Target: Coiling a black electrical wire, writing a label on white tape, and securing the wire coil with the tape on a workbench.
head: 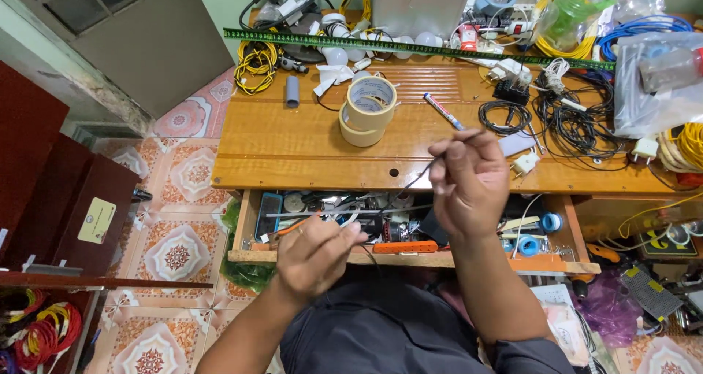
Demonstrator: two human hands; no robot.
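Worktop (293, 150) is carrying tape rolls, cable coils and bulbs; its open drawer (315, 255) is projecting below the front edge. A thin dark wire (401, 191) is stretching between both hands, long axis slanting from upper right down to lower left, across the front edge near its middle. Right hand (469, 183) is pinching the upper end, fingers narrow. Left hand (316, 253) is closing around an orange-handled tool (289, 230) at the lower end, over the drawer.
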